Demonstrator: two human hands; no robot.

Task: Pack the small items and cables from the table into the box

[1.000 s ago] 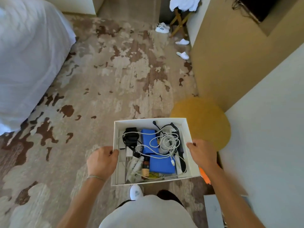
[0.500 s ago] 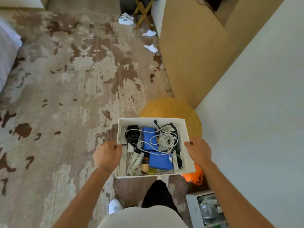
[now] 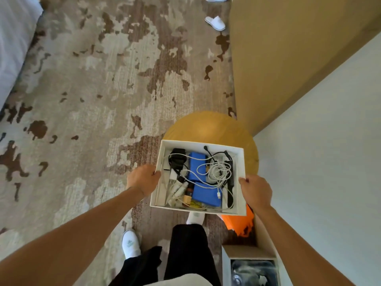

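Note:
I hold a white open box [image 3: 240, 162] in the air in front of me, partly over a round yellow table [image 3: 208, 129]. My left hand [image 3: 143, 178] grips its left wall and my right hand [image 3: 255, 189] grips its right wall. Inside lie two blue packs [image 3: 198, 164], a coiled white cable [image 3: 218, 172], a black charger with cable [image 3: 177, 158], a black comb [image 3: 229, 178], a white plug [image 3: 172, 174] and small bottles [image 3: 186, 195].
Patterned carpet [image 3: 92, 100] covers the floor to the left, with a white bed [image 3: 14, 38] at the far left. A tan cabinet [image 3: 288, 48] and white wall [image 3: 329, 151] stand at right. An orange bag [image 3: 239, 222] and a bin [image 3: 251, 269] sit below right. White slippers [image 3: 215, 22] lie far ahead.
The view has swung toward the round table and wall. The box, held in both hands, has come over the table's near edge. My feet have stepped forward.

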